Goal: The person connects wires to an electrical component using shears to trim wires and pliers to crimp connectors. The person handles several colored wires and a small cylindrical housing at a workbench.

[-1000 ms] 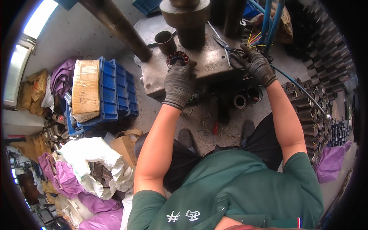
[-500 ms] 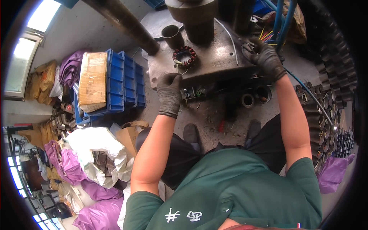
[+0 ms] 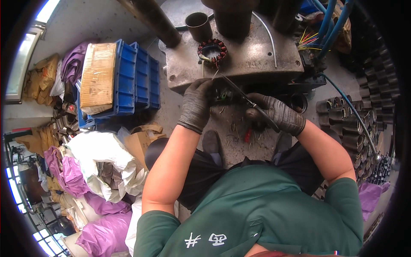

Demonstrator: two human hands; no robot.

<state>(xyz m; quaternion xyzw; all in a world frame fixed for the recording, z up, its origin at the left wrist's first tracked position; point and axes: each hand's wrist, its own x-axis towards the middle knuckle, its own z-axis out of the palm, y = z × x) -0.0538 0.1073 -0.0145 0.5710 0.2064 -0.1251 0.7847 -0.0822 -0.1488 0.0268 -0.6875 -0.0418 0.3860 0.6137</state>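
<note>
A ring-shaped stator (image 3: 212, 51) with dark red-brown copper windings lies near the front edge of the metal machine plate (image 3: 252, 60). Thin leads hang from it over that edge. My left hand (image 3: 197, 103), in a grey work glove, is closed at the fingertips, pinching a thin wire lead just below the stator. My right hand (image 3: 278, 113), gloved too, grips a long, slim dark scissors-like tool (image 3: 235, 86). Its tip points up and left, close to the lead by my left fingertips. The tool's exact kind is hard to make out.
Behind the stator stand a metal cylinder (image 3: 198, 26) and a thick press column (image 3: 233, 21). A white tube (image 3: 269, 34) lies on the plate. Blue crates (image 3: 130, 81) with a cardboard box (image 3: 99, 79) are at left; stacked metal sleeves (image 3: 346, 128) and blue hoses (image 3: 336, 30) at right.
My right hand has come from the plate's right side down and left, now holding the long tool toward the lead. My left hand has shifted slightly right and up.
</note>
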